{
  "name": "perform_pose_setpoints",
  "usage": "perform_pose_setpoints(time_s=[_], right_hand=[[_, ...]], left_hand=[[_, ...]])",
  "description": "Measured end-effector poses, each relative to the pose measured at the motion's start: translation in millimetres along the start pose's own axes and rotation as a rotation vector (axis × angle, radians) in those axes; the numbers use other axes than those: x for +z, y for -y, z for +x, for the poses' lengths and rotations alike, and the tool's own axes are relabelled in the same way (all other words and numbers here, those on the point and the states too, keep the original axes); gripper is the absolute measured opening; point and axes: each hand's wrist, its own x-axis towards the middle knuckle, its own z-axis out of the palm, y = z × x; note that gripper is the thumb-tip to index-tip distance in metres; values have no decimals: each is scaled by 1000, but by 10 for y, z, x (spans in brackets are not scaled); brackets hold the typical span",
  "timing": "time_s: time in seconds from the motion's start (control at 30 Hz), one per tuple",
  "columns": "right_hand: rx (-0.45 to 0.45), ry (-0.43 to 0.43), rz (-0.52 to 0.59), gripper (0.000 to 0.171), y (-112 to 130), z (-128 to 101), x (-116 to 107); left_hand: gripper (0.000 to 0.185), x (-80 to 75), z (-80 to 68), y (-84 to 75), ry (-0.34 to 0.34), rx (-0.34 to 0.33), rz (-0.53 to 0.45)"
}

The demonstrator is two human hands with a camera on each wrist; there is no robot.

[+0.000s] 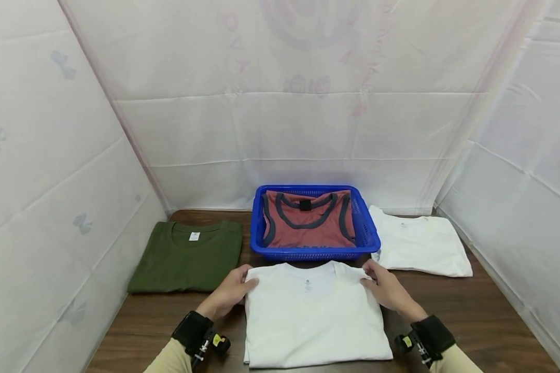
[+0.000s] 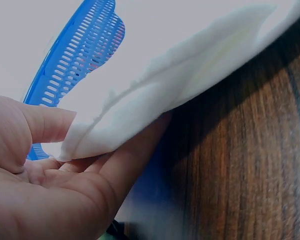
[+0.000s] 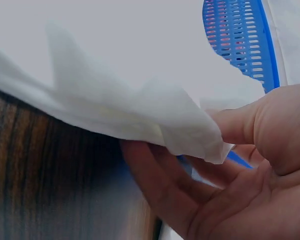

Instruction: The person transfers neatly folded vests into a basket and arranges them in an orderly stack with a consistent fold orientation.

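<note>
A folded white T-shirt [image 1: 315, 321] lies in front of me at the table's near side, its neckline toward the basket. My left hand [image 1: 233, 286] pinches its upper left corner, thumb on top and fingers beneath, as the left wrist view shows with the shirt edge [image 2: 115, 120] raised off the wood. At the upper right corner my right hand [image 1: 386, 287] pinches the cloth the same way. In the right wrist view that corner [image 3: 190, 130] is lifted too, fingers under it.
Just beyond the shirt stands a blue plastic basket [image 1: 373, 235] holding a folded red top with dark trim [image 1: 303, 235]. A folded dark green T-shirt [image 1: 196, 264] lies left, another folded white T-shirt [image 1: 424, 246] right. White sheets [image 1: 280, 129] surround the wooden table [image 1: 135, 326].
</note>
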Motion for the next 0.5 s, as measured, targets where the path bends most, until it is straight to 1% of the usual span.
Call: perform_pose_setpoints(time_s=[0.17, 0.5], right_hand=[[-20, -18, 8, 13, -15, -4, -4], [-13, -39, 2, 12, -66, 8, 15]], left_hand=[[26, -7, -9, -11, -3, -14, -10], [23, -35, 17, 34, 15, -19, -20]])
